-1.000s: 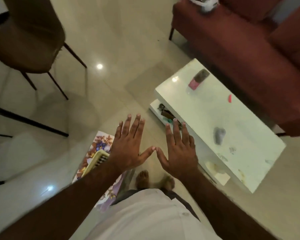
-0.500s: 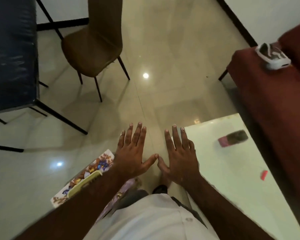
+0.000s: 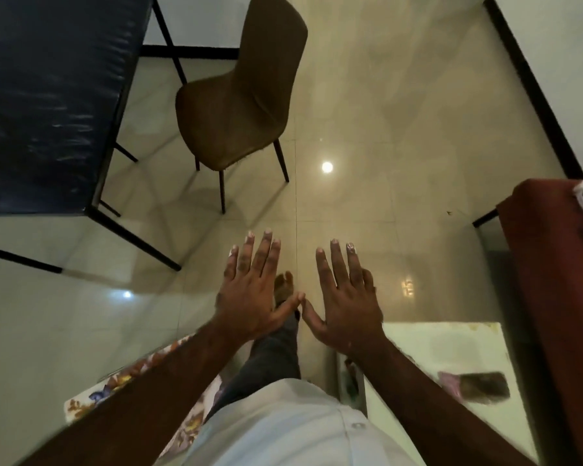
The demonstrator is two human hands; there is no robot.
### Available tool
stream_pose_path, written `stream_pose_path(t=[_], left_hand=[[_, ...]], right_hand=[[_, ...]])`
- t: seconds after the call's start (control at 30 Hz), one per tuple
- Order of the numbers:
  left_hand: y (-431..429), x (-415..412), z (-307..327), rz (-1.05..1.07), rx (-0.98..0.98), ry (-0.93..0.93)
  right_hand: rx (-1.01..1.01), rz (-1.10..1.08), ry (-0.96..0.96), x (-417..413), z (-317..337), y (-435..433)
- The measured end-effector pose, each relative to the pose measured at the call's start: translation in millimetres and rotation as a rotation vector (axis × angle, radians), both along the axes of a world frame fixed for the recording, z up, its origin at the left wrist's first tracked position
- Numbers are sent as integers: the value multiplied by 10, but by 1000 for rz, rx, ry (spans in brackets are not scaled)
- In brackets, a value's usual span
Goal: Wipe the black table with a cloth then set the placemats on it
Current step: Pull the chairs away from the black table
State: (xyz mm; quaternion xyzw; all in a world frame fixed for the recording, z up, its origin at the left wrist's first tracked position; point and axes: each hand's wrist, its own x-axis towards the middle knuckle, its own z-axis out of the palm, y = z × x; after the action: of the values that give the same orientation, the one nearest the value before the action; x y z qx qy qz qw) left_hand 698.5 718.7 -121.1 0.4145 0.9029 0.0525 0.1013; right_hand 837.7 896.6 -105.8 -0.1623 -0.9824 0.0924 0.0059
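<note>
placemats (image 3: pixel 91 396), floral-printed and seemingly tucked under the left arm at lower left, look thin, light and floppy; best pinched along an edge. left hand (image 3: pixel 249 290) and right hand (image 3: pixel 345 297) are spread flat, thumbs touching, each grip empty. black surface (image 3: pixel 48 95) sits upper left, glossy; no cloth visible

Two hands (image 3: pixel 297 297), one black table (image 3: pixel 48 95), one brown chair (image 3: pixel 239 95), one white table (image 3: pixel 451 351)

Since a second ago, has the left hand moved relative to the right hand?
No. The left hand and right hand stay flat and open, thumbs almost touching; only the camera swung, from the white table toward the black table.
</note>
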Motion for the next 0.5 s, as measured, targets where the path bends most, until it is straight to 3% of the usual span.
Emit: stream_pose_path(t=[0.5], left_hand=[[1481, -2914, 259, 101, -8, -57]], right_hand=[[54, -4, -20, -3109, 224, 1737]])
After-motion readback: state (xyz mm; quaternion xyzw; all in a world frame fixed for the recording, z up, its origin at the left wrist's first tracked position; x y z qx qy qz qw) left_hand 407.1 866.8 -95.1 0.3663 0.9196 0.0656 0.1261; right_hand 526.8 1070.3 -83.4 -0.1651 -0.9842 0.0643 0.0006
